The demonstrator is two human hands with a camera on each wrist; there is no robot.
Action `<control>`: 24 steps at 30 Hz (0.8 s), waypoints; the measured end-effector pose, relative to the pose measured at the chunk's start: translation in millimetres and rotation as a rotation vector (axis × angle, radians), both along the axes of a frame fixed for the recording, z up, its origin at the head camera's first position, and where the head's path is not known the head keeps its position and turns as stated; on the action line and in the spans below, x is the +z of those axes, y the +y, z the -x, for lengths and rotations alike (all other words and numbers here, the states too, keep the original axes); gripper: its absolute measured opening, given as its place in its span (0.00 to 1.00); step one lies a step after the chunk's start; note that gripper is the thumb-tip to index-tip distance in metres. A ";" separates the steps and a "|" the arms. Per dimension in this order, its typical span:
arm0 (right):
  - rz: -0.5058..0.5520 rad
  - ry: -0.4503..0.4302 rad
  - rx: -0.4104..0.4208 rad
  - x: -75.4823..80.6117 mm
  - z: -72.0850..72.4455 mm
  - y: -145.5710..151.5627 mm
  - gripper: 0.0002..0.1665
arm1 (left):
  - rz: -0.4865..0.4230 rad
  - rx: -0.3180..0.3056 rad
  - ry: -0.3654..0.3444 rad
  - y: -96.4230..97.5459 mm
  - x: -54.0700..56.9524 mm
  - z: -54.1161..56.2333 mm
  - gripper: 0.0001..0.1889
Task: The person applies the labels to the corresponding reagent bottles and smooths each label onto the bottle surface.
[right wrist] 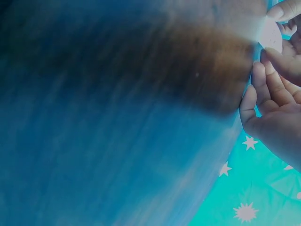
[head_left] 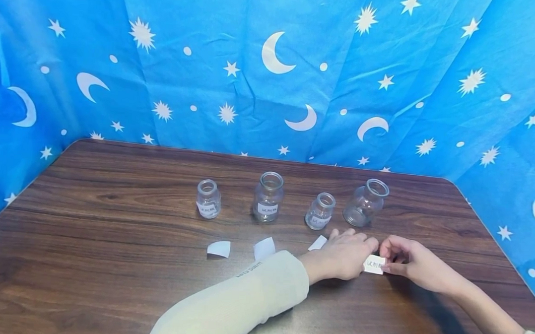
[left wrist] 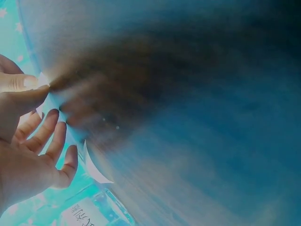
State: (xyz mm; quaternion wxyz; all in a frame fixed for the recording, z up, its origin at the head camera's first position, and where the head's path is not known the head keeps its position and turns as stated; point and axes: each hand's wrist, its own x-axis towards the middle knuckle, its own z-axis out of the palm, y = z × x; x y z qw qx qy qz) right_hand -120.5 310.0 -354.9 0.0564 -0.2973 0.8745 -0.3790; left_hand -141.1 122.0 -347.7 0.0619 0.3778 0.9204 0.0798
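Note:
A small white label (head_left: pixel 374 264) with black printed characters is between my two hands, just above the table front of the right-hand jar. My right hand (head_left: pixel 419 263) pinches its right edge between thumb and fingers. At its left edge my left hand (head_left: pixel 344 254) holds it, the thumb (left wrist: pixel 28 100) against the paper and the other fingers spread loosely. Behind the hands stands a large clear glass jar (head_left: pixel 364 205) with no label showing. A small labelled jar (head_left: pixel 320 210) stands left of it, and a white paper piece (head_left: pixel 318 243) lies by my left hand.
Farther left stand a larger labelled jar (head_left: pixel 268 197) and a small labelled jar (head_left: pixel 209 199). Curled white paper pieces (head_left: pixel 219 248) lie in front of them on the brown wood-grain table (head_left: pixel 108 259). A blue curtain (head_left: pixel 208 83) with moons and stars hangs behind.

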 end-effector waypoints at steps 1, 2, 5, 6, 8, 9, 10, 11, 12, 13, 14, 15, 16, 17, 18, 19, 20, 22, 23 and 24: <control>0.008 -0.010 0.006 0.3 0.0 0.1 0.14 | -0.004 -0.005 0.001 -0.3 0.3 0.1 0.15; 0.016 -0.020 0.012 0.4 0.0 0.4 0.14 | -0.008 -0.010 0.001 -0.5 0.6 0.3 0.13; 0.047 -0.051 0.033 1.0 -0.2 0.8 0.14 | -0.023 -0.026 -0.017 -1.6 2.1 1.5 0.10; 0.059 -0.064 0.037 1.5 -0.5 0.7 0.14 | -0.027 -0.031 -0.024 -2.3 2.8 1.8 0.09; 0.083 -0.090 0.046 3.3 -0.9 0.5 0.14 | -0.050 -0.039 -0.047 -3.9 4.9 2.9 0.07; 0.094 -0.104 0.050 4.7 -1.0 0.4 0.14 | -0.070 -0.042 -0.060 -4.8 6.3 3.6 0.07; 0.104 -0.111 0.052 6.4 -1.2 0.2 0.14 | -0.096 -0.047 -0.073 -5.7 7.7 4.5 0.06; 0.113 -0.117 0.052 8.6 -1.4 0.0 0.13 | -0.127 -0.047 -0.087 -6.8 9.3 5.5 0.06; 0.120 -0.121 0.051 11.1 -1.6 -0.2 0.13 | -0.161 -0.045 -0.103 -7.9 11.1 6.5 0.06; 0.125 -0.118 0.052 13.6 -1.6 -0.3 0.13 | -0.201 -0.044 -0.122 -9.0 13.0 7.6 0.06; 0.129 -0.116 0.045 16.2 -1.7 -0.2 0.13 | -0.242 -0.040 -0.142 -10.1 14.7 8.7 0.06; 0.131 -0.110 0.031 18.9 -1.9 -0.4 0.13 | -0.283 -0.034 -0.164 -11.6 16.3 9.8 0.06; 0.136 -0.107 0.019 21.4 -1.9 -0.5 0.13 | -0.323 -0.026 -0.188 -13.2 17.9 10.9 0.05; 0.143 -0.108 0.006 23.8 -1.9 -0.5 0.13 | -0.360 -0.012 -0.211 -14.9 19.2 12.0 0.05; 0.147 -0.107 -0.006 25.9 -1.9 -0.6 0.12 | -0.398 -0.001 -0.235 -16.8 20.3 13.0 0.05; 0.153 -0.102 -0.022 27.9 -2.0 -0.7 0.12 | -0.438 0.009 -0.262 -18.4 20.9 13.9 0.05; 0.161 -0.100 -0.040 29.7 -2.1 -1.0 0.12 | -0.480 0.022 -0.289 -20.0 21.3 14.6 0.04; 0.174 -0.086 -0.063 32.7 -2.3 -1.8 0.12 | -0.562 0.043 -0.347 -22.7 21.4 15.9 0.03; 0.174 -0.073 -0.077 34.0 -2.6 -2.5 0.12 | -0.602 0.051 -0.377 -23.8 21.1 16.4 0.03; 0.176 -0.061 -0.089 35.2 -2.8 -3.3 0.12 | -0.637 0.057 -0.401 -24.9 21.0 16.6 0.02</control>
